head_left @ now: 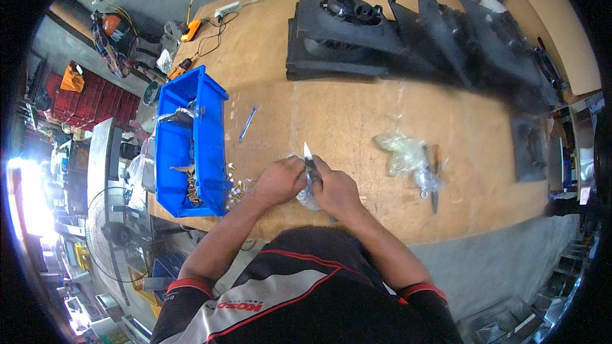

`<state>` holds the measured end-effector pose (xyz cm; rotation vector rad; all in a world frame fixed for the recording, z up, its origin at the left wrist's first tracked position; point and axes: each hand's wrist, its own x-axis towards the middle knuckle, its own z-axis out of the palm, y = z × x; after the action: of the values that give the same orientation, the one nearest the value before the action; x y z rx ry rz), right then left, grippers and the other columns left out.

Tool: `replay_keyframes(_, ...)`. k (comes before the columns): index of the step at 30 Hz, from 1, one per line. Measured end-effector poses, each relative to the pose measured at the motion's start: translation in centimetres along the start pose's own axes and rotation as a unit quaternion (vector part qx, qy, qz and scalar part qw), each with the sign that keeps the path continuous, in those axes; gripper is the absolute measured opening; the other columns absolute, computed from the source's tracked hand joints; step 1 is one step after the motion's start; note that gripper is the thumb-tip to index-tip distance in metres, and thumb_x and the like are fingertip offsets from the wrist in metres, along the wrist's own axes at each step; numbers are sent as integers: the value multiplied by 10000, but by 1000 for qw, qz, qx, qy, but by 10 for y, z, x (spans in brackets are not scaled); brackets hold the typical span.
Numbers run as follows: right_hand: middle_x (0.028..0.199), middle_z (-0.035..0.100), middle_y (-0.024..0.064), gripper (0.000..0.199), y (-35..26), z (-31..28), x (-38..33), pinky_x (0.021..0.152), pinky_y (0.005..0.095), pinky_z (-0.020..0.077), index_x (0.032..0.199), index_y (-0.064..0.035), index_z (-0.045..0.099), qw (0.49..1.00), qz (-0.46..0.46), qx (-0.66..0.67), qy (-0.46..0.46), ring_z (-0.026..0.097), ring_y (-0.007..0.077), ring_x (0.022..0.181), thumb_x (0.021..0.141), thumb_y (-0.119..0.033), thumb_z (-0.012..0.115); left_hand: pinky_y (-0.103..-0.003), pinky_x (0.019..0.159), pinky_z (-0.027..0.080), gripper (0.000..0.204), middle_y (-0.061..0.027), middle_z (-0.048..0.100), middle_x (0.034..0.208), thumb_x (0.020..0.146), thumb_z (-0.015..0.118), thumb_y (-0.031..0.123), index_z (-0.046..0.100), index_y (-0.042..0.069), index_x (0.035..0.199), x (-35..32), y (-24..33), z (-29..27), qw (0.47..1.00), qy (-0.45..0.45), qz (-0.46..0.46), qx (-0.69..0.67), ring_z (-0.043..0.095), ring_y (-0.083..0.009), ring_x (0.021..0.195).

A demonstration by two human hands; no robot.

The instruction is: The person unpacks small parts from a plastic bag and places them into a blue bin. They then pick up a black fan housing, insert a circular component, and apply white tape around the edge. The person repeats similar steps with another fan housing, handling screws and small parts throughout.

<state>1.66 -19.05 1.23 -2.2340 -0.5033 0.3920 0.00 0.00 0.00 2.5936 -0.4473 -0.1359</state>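
Observation:
My right hand (338,192) is closed around a knife (307,151), its pale pointed blade aimed away from me. Against it on the left, my left hand (280,181) is closed on a clear plastic bag (309,200), which bulges out between and below both hands. What lies inside the bag is hidden. Left of my left hand, small white and brass-coloured pieces (237,190) are scattered on the wooden table (357,108). Beside them stands a blue bin (210,153) with brass-coloured screws (193,189) in its near part.
A blue pen (248,124) lies beyond my left hand. To the right are crumpled clear bags (403,153) and a dark pointed tool (435,197). Large black moulded parts (347,44) line the table's far side. An orange drill (180,69) lies behind the bin; a fan (118,234) stands left.

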Motion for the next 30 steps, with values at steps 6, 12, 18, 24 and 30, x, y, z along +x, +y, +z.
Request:
replay_keyframes(6,809,667,273,526,5,6,4,697,541,515,1358,-21,519,1000,3,-1,8,658,452,763,859,-181,573,-510,725,507,221,-208,588,841,835,628,182,532,4,924,-3,10,0,1000,-9,13,-5,613,-433,811)
replay_keyframes(12,815,664,283,538,9,8,-7,709,549,511,1367,-32,505,999,12,-3,-42,654,462,779,850,-169,566,-520,732,503,215,-231,594,863,851,610,193,540,-2,909,3,-4,5,998,27,-56,-31,612,-448,815)
replay_keyframes(18,836,662,297,531,-1,7,5,721,552,511,1361,-31,507,1000,0,24,-3,653,467,798,853,-174,565,-522,725,493,205,-232,592,878,858,617,190,546,7,918,8,-12,-2,999,30,-21,-21,607,-458,821)
replay_keyframes(24,863,671,288,508,8,9,24,746,556,512,1349,-35,522,1000,6,31,-2,655,467,810,866,-188,555,-521,734,495,224,-236,607,877,870,610,217,545,12,934,5,4,-5,998,38,-37,-30,611,-450,826)
replay_keyframes(30,867,672,286,473,13,9,6,753,557,520,1325,-51,550,996,5,94,-9,659,462,803,872,-188,539,-514,721,482,206,-230,579,851,860,621,194,541,9,903,2,-8,4,996,58,-55,-40,596,-456,829)
